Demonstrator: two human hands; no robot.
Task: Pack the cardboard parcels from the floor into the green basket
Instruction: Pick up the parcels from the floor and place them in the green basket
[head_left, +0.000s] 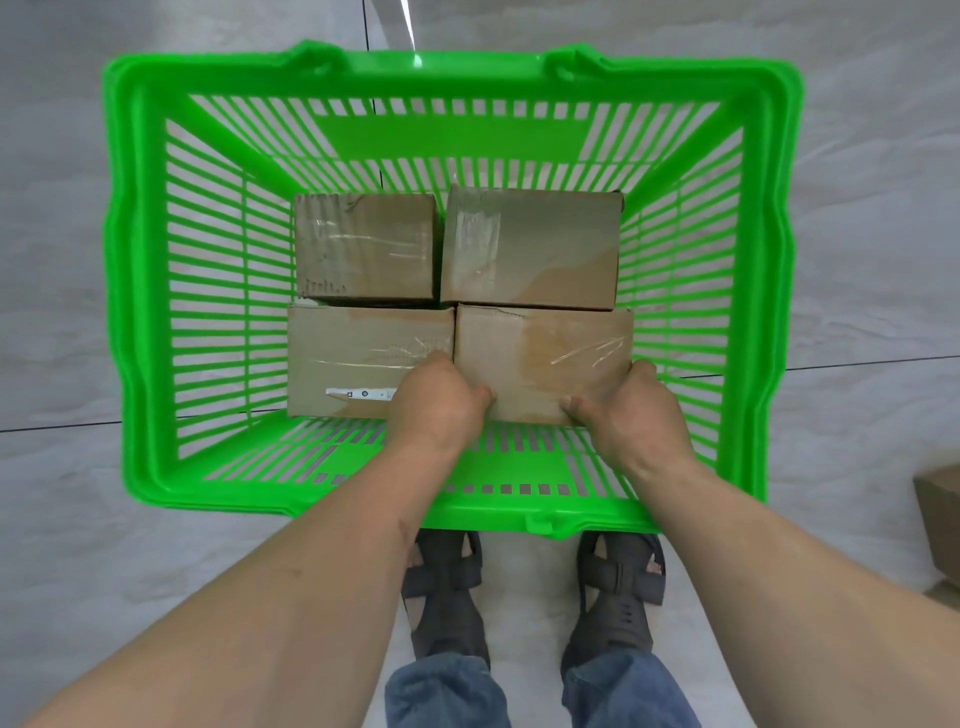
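1. The green basket stands on the tiled floor just ahead of the person's sandalled feet. Its slatted walls slope inward toward the bottom, so the room narrows as a box goes down; a corner could catch on a slat.
2. Four cardboard parcels fill the basket's bottom in two rows: the far-left parcel, the far-right parcel, the near-left parcel and the near-right parcel.
3. The near-right parcel is clamped between both hands. It touches the near-left one and sits close to the right wall. If pushed down crooked, it may wedge or ride up on its neighbour.
4. Another brown box shows at the right edge on the floor, likely yet to be packed. It would have to go on top, where it might tip.
5. The left hand grips the parcel's left near edge, its fingers wedged in the seam between the two near parcels; they could get pinched.
6. The right hand grips the right near corner, beside the wall, with little room to pull out.
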